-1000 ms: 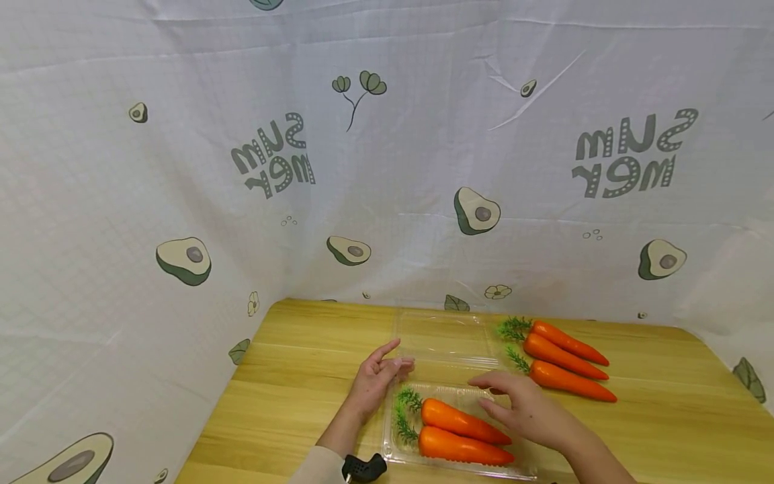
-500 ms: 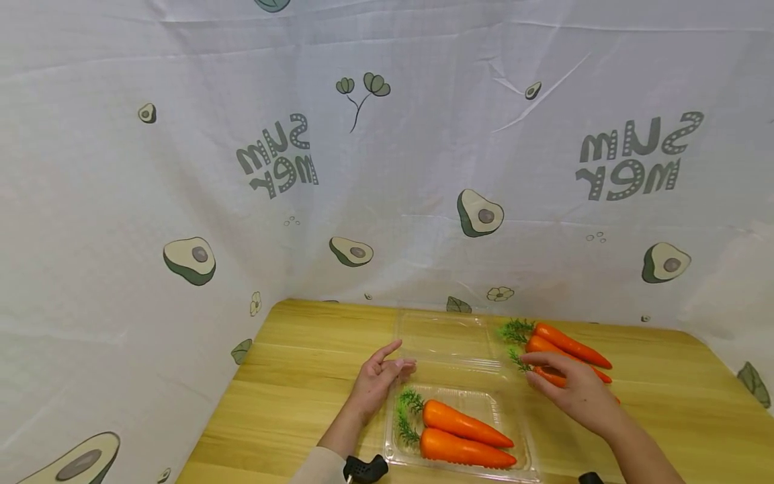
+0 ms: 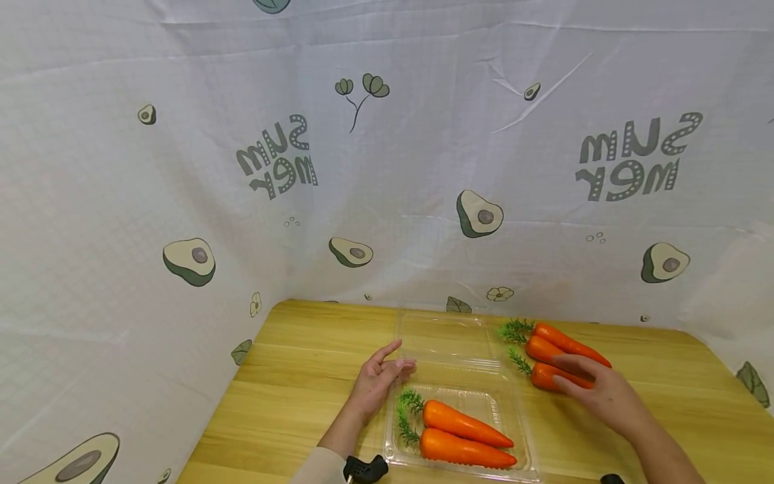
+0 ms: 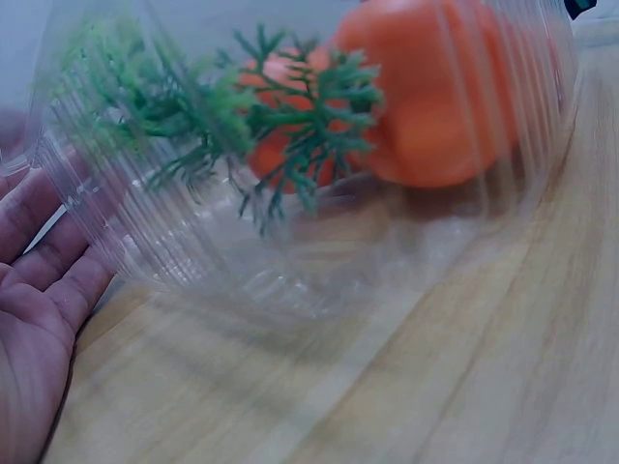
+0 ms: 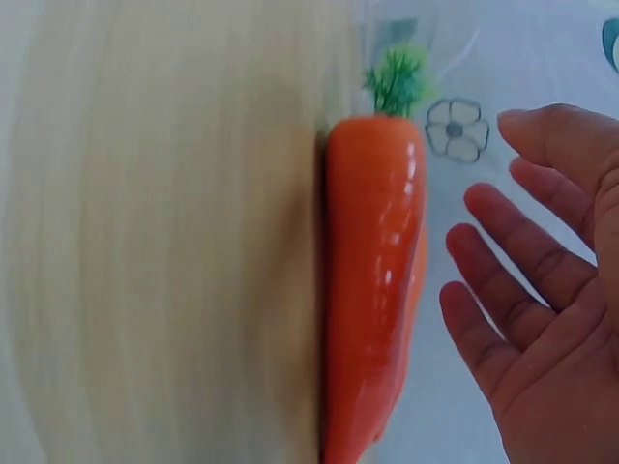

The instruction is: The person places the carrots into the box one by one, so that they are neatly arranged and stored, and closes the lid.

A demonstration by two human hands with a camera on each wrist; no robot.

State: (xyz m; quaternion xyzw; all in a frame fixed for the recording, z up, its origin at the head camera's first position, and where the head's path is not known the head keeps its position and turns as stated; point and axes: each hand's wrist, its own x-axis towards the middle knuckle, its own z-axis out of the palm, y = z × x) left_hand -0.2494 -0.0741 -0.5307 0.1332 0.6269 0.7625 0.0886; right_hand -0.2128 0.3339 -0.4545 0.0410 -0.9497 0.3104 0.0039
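Two orange carrots with green tops, a rear carrot [image 3: 462, 422] and a front carrot [image 3: 462, 449], lie in the base of a clear plastic clamshell box [image 3: 525, 437]. My left hand [image 3: 373, 386] stays at the box's left edge, its fingers relaxed against the clear wall, as the left wrist view also shows. My right hand [image 3: 607, 396], fingers spread and loosely bent, hovers over the nearest loose carrot [image 3: 546, 376] on the right. In the right wrist view the palm faces that carrot [image 5: 372, 280] with a gap between, and nothing is held.
Two more loose carrots, a middle one [image 3: 541, 348] and a far one [image 3: 571, 343], lie behind the nearest on the wooden table [image 3: 326, 336]. The box's clear lid [image 3: 447, 336] is folded back toward the patterned curtain [image 3: 411, 168].
My right hand has moved right, from above the box to over the nearest loose carrot. The left hand has kept its place by the box, and the carrots have not moved.
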